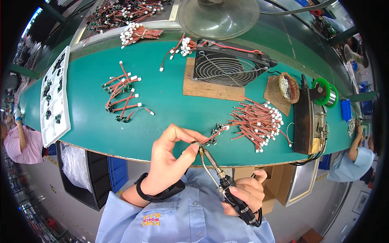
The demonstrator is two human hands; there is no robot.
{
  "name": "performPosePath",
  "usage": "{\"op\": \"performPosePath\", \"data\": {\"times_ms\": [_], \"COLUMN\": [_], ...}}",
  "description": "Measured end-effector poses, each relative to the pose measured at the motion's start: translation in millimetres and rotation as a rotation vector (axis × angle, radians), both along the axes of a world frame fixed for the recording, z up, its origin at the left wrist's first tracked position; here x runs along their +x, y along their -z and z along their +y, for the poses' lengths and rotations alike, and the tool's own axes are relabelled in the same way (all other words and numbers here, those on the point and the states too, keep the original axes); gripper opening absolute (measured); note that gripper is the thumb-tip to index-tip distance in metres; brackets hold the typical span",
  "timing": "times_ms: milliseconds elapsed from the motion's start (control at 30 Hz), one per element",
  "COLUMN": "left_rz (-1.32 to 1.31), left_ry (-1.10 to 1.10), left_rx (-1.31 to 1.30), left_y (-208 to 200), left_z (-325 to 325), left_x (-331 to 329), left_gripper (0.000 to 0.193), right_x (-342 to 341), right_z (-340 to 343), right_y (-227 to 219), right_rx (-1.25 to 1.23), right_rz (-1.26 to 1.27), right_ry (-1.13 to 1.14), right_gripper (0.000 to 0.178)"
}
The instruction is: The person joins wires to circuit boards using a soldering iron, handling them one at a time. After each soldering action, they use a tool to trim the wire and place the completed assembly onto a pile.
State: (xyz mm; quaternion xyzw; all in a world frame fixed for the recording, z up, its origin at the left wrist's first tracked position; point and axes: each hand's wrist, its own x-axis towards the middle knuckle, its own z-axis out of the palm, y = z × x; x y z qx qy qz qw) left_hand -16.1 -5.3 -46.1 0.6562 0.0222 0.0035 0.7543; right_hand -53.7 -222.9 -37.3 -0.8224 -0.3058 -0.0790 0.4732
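My left hand (pixel 167 156) is closed in a pinch near the front edge of the green table. Between its thumb and forefinger sits a small dark circuit board (pixel 194 142), mostly covered by the fingers. My right hand (pixel 249 194) wraps around the black handle of a soldering iron (pixel 214 164), which has a thin metal solder feed tube beside its shaft. The iron's tip meets or nearly meets the board; contact is too small to tell. Just beyond, a few boards with red and black wires (pixel 222 128) lie beside a large pile of wire leads (pixel 259 121) with white connectors.
A fan with a wire guard (pixel 227 67) stands on brown board. Right of it are a round tip-cleaning pot (pixel 288 87), a green solder spool (pixel 324 93) and a dark metal stand (pixel 302 121). Wired boards (pixel 121 85) lie left, near a white tray (pixel 56 109).
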Motion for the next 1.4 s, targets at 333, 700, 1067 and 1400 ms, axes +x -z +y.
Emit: {"op": "performPosePath", "data": {"times_ms": [333,700,1067,1400], "left_rz": [0.009,-0.004,-0.039,0.032], "left_ry": [-0.043,-0.051,0.011,-0.022], "left_rx": [0.033,0.095,0.093,-0.045], "left_y": [-1.0,-2.6,-0.1,-8.7], "left_z": [-2.3,-1.5,1.7,0.9], "left_x": [-2.7,-3.6,-4.3,-1.6], "left_gripper": [0.013,0.013,0.010,0.009], "right_x": [-0.5,-2.1,-6.3,-8.5], "right_z": [-1.0,-0.9,-1.0,-14.1], "right_y": [5.6,6.7,5.8,10.9], "right_rx": [0.036,0.056,0.042,0.072], "right_rz": [-0.024,-0.022,-0.002,-0.087], "right_ry": [0.001,0.001,0.012,0.041], "right_gripper": [0.044,0.041,0.039,0.044]}}
